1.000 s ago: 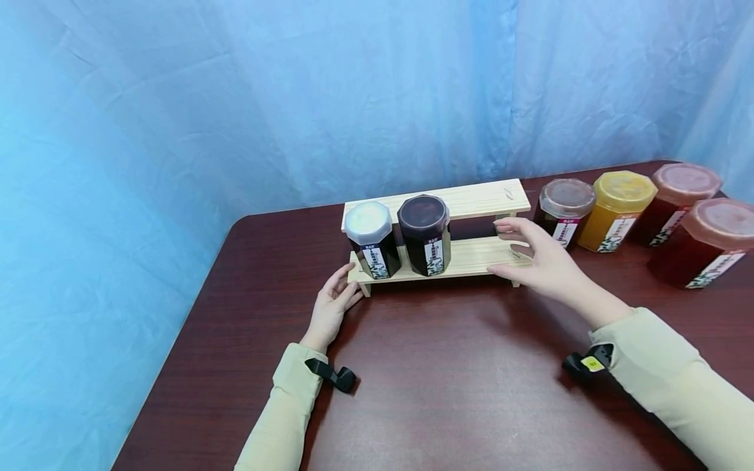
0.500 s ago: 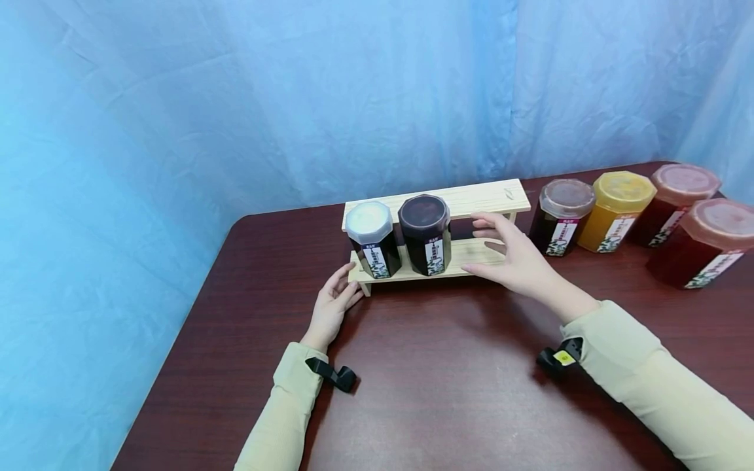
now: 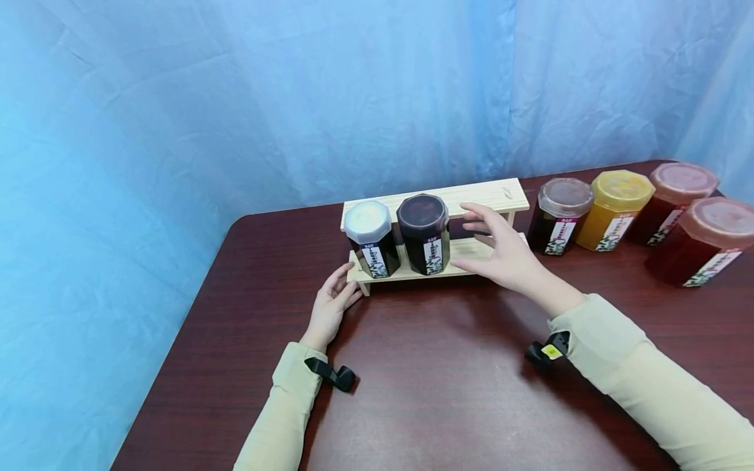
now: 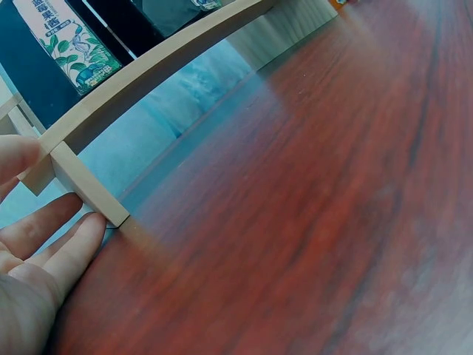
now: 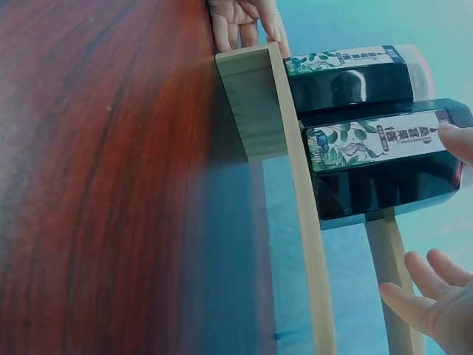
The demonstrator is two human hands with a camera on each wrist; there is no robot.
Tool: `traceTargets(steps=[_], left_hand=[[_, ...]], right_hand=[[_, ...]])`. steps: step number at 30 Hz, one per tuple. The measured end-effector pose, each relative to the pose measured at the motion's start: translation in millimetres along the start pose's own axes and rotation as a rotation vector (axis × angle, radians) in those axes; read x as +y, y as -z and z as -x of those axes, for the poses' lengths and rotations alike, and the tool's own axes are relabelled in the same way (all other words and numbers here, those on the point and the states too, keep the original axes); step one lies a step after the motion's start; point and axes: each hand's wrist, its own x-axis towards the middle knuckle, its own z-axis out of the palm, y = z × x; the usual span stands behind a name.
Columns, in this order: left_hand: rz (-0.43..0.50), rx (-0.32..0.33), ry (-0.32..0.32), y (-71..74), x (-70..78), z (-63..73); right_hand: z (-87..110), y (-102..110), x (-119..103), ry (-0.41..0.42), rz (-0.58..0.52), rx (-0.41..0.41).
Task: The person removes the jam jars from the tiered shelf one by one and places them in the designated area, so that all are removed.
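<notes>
The two-tier wooden rack point(image 3: 483, 195) is pale cream, finely grained. A white-lidded, dark octagonal jar point(image 3: 375, 243) and a blackish-purple-lidded octagonal jar point(image 3: 423, 237) wear white labels point(image 5: 373, 142) patterned with green leaves; the polished wooden table point(image 3: 442, 379) is streaked reddish-brown.

Head view from above, facing down, wrist views close, sharing shelf point(image 3: 490, 194)

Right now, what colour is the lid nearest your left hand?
The lid is white, clearest in the head view.

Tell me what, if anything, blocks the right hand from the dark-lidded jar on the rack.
Nothing visible does: the right hand is right beside the dark-lidded jar, and the white-lidded jar stands on that jar's other side.
</notes>
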Motion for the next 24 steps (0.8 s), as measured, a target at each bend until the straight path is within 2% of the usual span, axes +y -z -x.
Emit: traceTargets(steps=[14,24], left_hand=[[-0.003,0.004,0.0,-0.9,1.3,0.0],[-0.008,0.0,0.0,-0.2,0.5,0.3]], right_hand=[[-14.0,-2.3,-11.2,0.04,0.031,-0.001],[-18.7,-6.7,-9.8,0.054,0.066,-0.033]])
